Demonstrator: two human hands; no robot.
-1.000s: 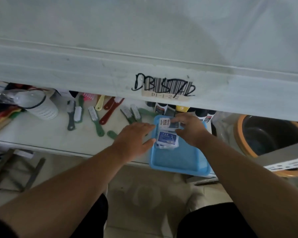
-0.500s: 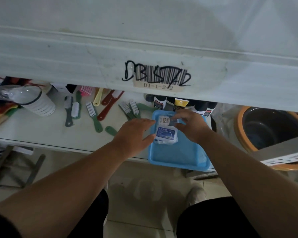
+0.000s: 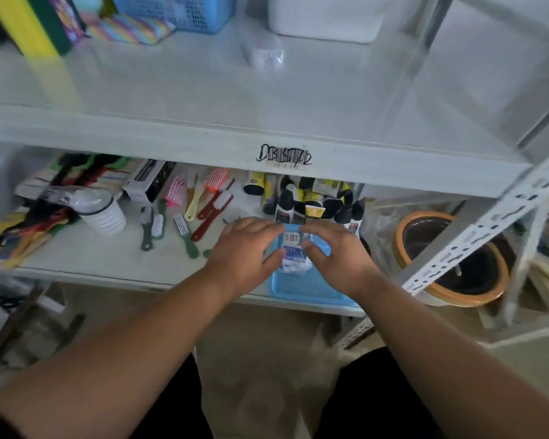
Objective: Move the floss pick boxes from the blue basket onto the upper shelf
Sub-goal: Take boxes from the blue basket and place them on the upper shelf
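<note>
A shallow blue basket (image 3: 308, 288) sits at the front edge of the lower shelf. Small white floss pick boxes with blue labels (image 3: 293, 248) are stacked at its far end. My left hand (image 3: 244, 251) grips the boxes from the left, thumb against their near side. From the right, my right hand (image 3: 338, 256) pinches them with its thumb on top. My fingers hide part of the boxes. The white upper shelf (image 3: 203, 99) stretches across above the hands, and a small blurred white packet (image 3: 263, 53) lies on it.
Brushes (image 3: 184, 231), dark bottles (image 3: 311, 201) and a white cup (image 3: 103, 212) lie on the lower shelf. An orange-rimmed basin (image 3: 450, 258) stands at the right behind a perforated upright (image 3: 476, 236). On the upper shelf are a blue mesh basket (image 3: 178, 11) and a white bin (image 3: 324, 17).
The view has tilted up, so the top of the upper shelf now shows. Both hands stay at the boxes in the blue basket and have closed in on them.
</note>
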